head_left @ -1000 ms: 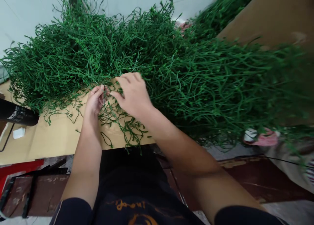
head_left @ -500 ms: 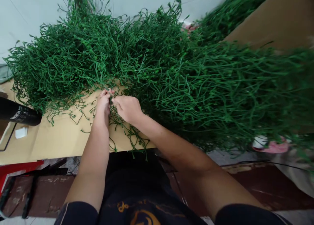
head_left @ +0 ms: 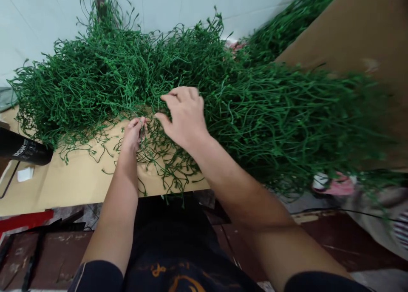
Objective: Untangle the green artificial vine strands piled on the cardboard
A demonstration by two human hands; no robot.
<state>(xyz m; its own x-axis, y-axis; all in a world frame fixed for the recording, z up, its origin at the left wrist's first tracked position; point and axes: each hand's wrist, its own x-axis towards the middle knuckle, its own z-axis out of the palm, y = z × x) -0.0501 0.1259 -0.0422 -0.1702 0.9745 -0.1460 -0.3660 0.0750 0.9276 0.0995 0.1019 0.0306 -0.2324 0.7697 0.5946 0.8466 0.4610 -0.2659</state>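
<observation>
Head view: green stem heap runs across the upper frame from 10 to 3 o'clock, hiding the back edge of the cardboard mat and crowding both hands on their far side. Loose stems lie on the mat, around 6 o'clock of frame centre, a few over its near edge. Black bottle at 9, lying tilted; paper scrap just below it. Brown cardboard panel slants in at 2, heap partly in front of it. Pink cloth at 4, partly under stem ends. Pale wall behind at 12.

Left hand at 9 from centre, near; forearm comes up from 7, thumb on top. Thumb and fingertips pinched together on thin strands, exact count too small to tell. Right hand close to centre, toward 11, forearm from 4, back of hand up, slightly blurred. Its fingers are loosely curved, thumb spread well apart, pointing to 10; no stem clearly in its grasp. Fingertips overlap the heap's near side; contact, cannot tell. Hands apart, loose stems between and below.
</observation>
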